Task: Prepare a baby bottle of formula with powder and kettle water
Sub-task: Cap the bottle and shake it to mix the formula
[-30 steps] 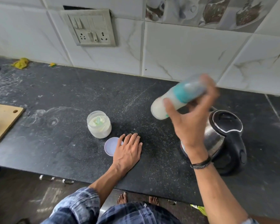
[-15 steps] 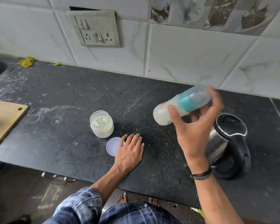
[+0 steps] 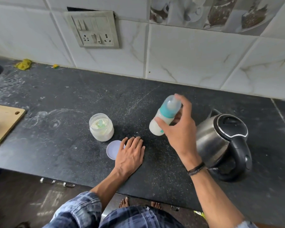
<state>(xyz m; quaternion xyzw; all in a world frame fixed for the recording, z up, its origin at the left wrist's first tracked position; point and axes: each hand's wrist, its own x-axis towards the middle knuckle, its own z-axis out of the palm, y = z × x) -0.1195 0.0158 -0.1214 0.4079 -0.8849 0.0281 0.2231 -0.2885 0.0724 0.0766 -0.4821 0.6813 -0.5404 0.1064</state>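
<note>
Home kitchen. Dark stone countertop under my left hand; steel electric kettle just right of my right hand; tiled wall with switch-and-socket plate beyond both; wooden chopping board far left of them.

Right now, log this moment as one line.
right hand: grips capped bottle, tilted, milky | left hand: flat on counter, beside jar lid | powder jar: open | kettle: closed

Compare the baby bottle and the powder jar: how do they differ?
The baby bottle is closed, teal collar and clear cap on; the powder jar is open, its lid lying beside it. The bottle is tilted in the right hand; the jar stands upright on the countertop. The bottle is tall and slim, the jar squat. Both are translucent with whitish contents.
</note>
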